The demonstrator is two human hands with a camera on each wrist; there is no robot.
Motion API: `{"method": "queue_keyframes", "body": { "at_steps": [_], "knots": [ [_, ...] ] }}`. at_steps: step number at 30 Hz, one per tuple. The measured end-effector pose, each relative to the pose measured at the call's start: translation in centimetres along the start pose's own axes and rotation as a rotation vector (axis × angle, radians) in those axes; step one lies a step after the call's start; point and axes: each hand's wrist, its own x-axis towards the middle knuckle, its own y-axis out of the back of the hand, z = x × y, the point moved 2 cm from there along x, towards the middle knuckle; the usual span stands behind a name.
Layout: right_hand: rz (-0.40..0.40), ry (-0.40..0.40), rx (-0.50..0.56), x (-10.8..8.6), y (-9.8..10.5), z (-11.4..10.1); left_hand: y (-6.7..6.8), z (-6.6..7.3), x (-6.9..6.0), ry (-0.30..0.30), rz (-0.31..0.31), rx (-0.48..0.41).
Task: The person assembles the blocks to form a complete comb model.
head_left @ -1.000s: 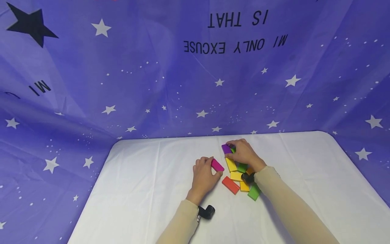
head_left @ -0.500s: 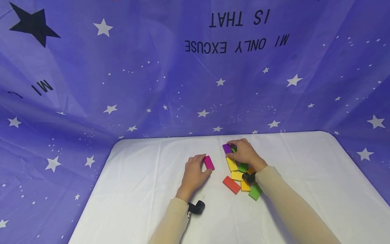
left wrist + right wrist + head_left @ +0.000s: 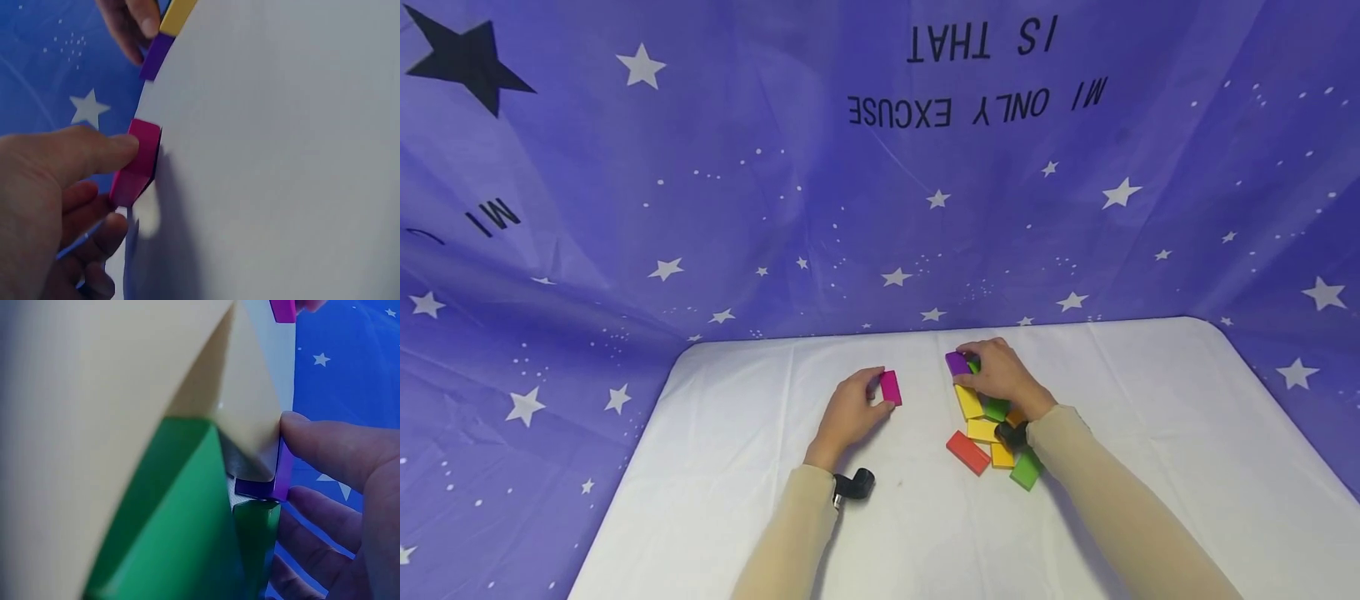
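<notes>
In the head view my left hand (image 3: 847,417) pinches a magenta block (image 3: 890,388) between thumb and fingers, left of the pile. The left wrist view has the thumb across the face of that block (image 3: 145,147), with a shadow on the cloth beside it. My right hand (image 3: 1002,375) grips a purple block (image 3: 957,364) at the pile's far end. Thumb and fingers lie on either side of this purple block (image 3: 285,467) in the right wrist view. A yellow block (image 3: 968,402) lies just nearer than it, and a green block (image 3: 997,409) is partly under the right hand.
More blocks lie loosely nearer the front: a red one (image 3: 967,452), a yellow one (image 3: 982,430), an amber one (image 3: 1002,456) and a green one (image 3: 1026,472). A white cloth covers the table (image 3: 715,467). A purple star-printed curtain (image 3: 820,208) stands behind it.
My left hand has carried the magenta block left and slightly back, away from the pile, turning it more upright in view. The right hand stays on the purple block.
</notes>
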Motion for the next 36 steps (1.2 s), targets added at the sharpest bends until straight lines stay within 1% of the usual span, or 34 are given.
{"method": "queue_keyframes", "body": {
  "at_steps": [4, 7, 11, 14, 17, 19, 25, 28, 31, 36],
  "knots": [
    [0.007, 0.000, -0.002, 0.1, 0.0, -0.1, 0.8, -0.6, 0.4, 0.001, -0.058, -0.003],
    [0.008, -0.002, -0.011, 0.1, -0.1, -0.1, 1.1, -1.0, 0.7, -0.001, -0.086, 0.005],
    [0.012, -0.001, -0.018, 0.2, -0.1, -0.2, 1.2, -1.5, 0.8, -0.004, -0.111, 0.005],
    [0.013, 0.002, -0.018, 0.3, -0.2, -0.2, 1.3, -1.7, 0.7, -0.016, -0.110, 0.000],
    [0.013, 0.007, -0.016, 0.3, -0.2, -0.3, 1.3, -1.8, 0.5, -0.014, -0.096, -0.011],
    [0.010, 0.006, -0.016, 0.2, -0.2, -0.4, 1.3, -1.8, 0.3, 0.003, -0.074, -0.004],
    [-0.021, 0.000, -0.020, 0.0, 0.0, -0.3, 1.1, -0.7, -0.4, 0.119, 0.041, 0.011],
    [-0.025, 0.015, -0.016, 0.0, 0.2, -0.1, 0.8, -0.2, -0.5, 0.165, 0.073, 0.003],
    [-0.018, 0.033, -0.020, 0.0, 0.2, 0.1, 0.4, 0.0, -0.5, 0.167, 0.103, 0.023],
    [-0.003, 0.058, -0.052, 0.2, 0.2, 0.0, -0.1, 0.2, -0.5, 0.133, 0.145, 0.077]
  ]
}}
